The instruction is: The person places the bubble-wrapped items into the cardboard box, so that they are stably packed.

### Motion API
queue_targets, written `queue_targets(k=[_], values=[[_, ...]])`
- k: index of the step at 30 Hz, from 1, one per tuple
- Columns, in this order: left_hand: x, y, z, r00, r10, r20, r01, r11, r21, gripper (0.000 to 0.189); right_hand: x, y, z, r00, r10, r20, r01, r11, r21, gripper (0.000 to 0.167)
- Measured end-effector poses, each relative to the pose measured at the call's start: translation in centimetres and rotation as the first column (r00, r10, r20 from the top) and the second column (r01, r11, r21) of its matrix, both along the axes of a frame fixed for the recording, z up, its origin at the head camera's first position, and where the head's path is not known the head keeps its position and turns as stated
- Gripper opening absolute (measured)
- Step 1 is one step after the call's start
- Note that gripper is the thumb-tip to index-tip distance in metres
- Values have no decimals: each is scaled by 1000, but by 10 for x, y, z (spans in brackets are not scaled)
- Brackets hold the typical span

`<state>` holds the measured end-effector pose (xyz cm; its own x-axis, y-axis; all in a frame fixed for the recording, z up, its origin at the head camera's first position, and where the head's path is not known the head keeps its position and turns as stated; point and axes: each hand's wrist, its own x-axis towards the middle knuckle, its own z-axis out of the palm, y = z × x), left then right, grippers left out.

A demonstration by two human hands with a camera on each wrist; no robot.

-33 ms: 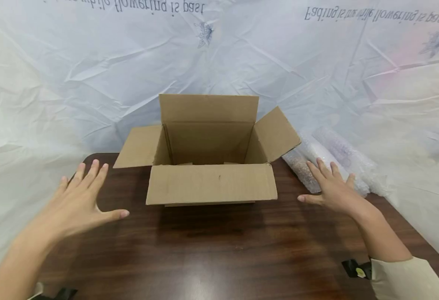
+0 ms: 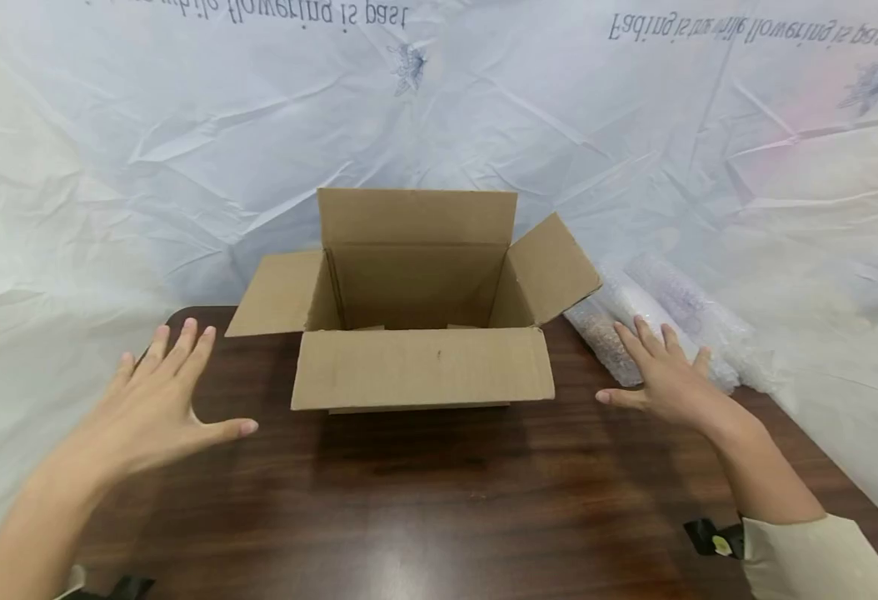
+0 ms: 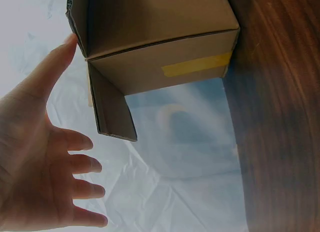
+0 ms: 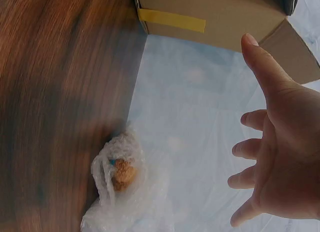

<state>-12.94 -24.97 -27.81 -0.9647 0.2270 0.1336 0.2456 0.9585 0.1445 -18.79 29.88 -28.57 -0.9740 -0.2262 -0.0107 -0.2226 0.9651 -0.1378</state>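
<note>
An open cardboard box (image 2: 422, 367) stands on the table with its flaps spread outward. Left of it, my left hand (image 2: 157, 400) hovers with fingers and thumb spread, holding nothing. On the other side my right hand (image 2: 671, 383) is likewise spread and holds nothing, in front of several bubble-wrapped bundles (image 2: 652, 312). In the right wrist view, something brown and fuzzy (image 4: 123, 174) shows through the wrap of one bundle. Yellow tape (image 3: 197, 64) runs along a side of the box in the left wrist view. Part of the box's inside is hidden by its front flap.
The dark wooden table (image 2: 424, 500) reaches toward the person. White sheeting (image 2: 259, 125) with printed lettering hangs behind and along both sides. Near the right sleeve (image 2: 817, 550) lies a black strap (image 2: 712, 538).
</note>
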Motion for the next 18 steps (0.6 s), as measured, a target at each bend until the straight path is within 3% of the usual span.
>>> queue_targets(k=[6, 11, 18], values=[[-6, 8, 3, 998, -52, -44, 52, 999, 12, 109, -12, 15, 1, 999, -34, 9, 34, 999, 19, 104], [-16, 31, 12, 988, -124, -97, 127, 991, 31, 103, -37, 31, 4, 997, -38, -71, 33, 997, -66, 90], [-33, 63, 14, 991, -129, -44, 132, 989, 64, 111, -89, 53, 5, 970, -239, -38, 229, 958, -172, 82]])
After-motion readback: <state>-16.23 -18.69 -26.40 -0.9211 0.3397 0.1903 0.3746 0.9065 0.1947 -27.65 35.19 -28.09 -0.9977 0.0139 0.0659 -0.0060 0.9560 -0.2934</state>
